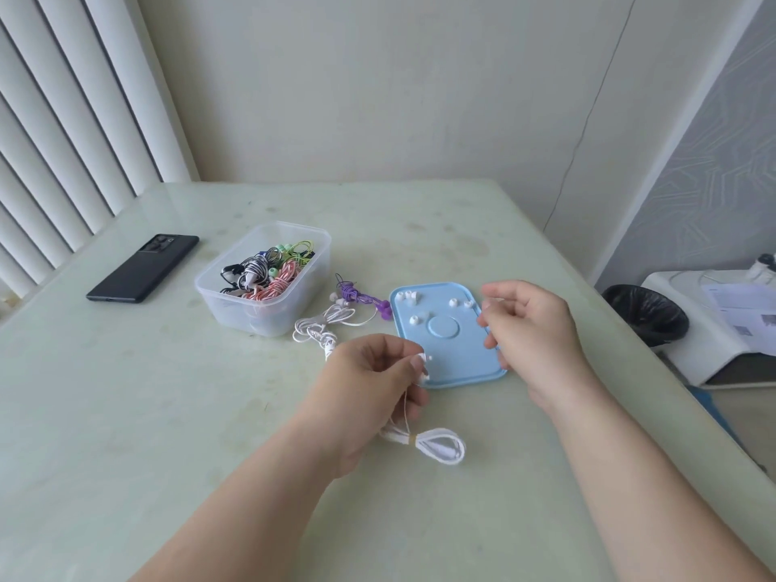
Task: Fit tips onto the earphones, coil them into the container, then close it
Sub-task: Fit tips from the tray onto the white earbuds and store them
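You've got a pale blue lid (462,359) ctr frame w/ white tips (413,320); white earphones (441,445) below it, purple earphones (350,292) & black phone (142,268) left, pale green table (168,413).

The right hand (529,325) covers the right edge of the lid (445,363); whether its curled fingers pinch anything is too small to tell. The left hand (369,380) hides the buds of the white earphones (441,445).

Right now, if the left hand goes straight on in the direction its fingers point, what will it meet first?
Most likely the blue lid. The left hand, pinching the white earphones, points its fingers toward the lid's near left corner. Height is unclear, so it might pass over the rim.
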Available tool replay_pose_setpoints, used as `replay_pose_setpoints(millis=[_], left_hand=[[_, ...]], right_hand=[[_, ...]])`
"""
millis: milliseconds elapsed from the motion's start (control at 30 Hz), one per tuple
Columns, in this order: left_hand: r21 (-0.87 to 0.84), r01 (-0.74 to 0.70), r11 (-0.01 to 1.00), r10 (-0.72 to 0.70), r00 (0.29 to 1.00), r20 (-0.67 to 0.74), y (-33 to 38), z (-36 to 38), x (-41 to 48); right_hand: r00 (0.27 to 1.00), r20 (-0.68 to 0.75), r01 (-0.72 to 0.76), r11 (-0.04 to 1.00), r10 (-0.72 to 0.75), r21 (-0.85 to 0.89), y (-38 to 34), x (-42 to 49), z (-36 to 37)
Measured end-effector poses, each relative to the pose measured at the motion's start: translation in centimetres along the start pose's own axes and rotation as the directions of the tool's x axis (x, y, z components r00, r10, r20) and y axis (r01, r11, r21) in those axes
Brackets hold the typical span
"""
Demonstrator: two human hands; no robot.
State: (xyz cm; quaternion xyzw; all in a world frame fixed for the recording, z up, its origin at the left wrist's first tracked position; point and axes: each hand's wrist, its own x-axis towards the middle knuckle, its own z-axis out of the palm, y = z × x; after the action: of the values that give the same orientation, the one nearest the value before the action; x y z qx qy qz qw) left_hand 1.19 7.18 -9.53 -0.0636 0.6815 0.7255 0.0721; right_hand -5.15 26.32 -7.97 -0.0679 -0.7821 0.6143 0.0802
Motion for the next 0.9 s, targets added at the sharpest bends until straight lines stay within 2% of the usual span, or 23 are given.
replay_pose_setpoints(millis=[100,233,300,400,533,900], left_hand=[[0.007,-0.038,0.999,0.039,0.994,-0.099,0.0,-0.6,0.8],[0.087,-0.133,0.987,0.151,0.959,-0.240,0.1,-2.1,2.1],[0.047,-0.170,0.984,0.177,0.956,-0.233,0.2,-2.6,2.3],[-0.002,-0.203,0.979,0.201,0.968,-0.153,0.1,-2.6,2.2],[-0.059,-0.232,0.971,0.229,0.972,-0.061,-0.1,-2.3,2.2],[-0.140,-0.244,0.960,0.240,0.970,-0.050,-0.5,-2.3,2.8]], right_hand=[[0.999,0.044,0.029,0.998,-0.027,-0.060,0.5,0.2,1.0],[0.979,0.173,0.158,0.938,-0.108,-0.310,0.1,0.9,3.0],[0.961,0.242,0.229,0.870,-0.131,-0.436,-0.6,1.4,4.0],[0.950,0.292,0.256,0.803,-0.107,-0.539,-0.9,2.4,4.6],[0.950,0.276,0.284,0.767,-0.145,-0.576,-0.2,3.0,4.9],[0.944,0.251,0.312,0.822,-0.213,-0.477,0.4,2.9,4.5]])
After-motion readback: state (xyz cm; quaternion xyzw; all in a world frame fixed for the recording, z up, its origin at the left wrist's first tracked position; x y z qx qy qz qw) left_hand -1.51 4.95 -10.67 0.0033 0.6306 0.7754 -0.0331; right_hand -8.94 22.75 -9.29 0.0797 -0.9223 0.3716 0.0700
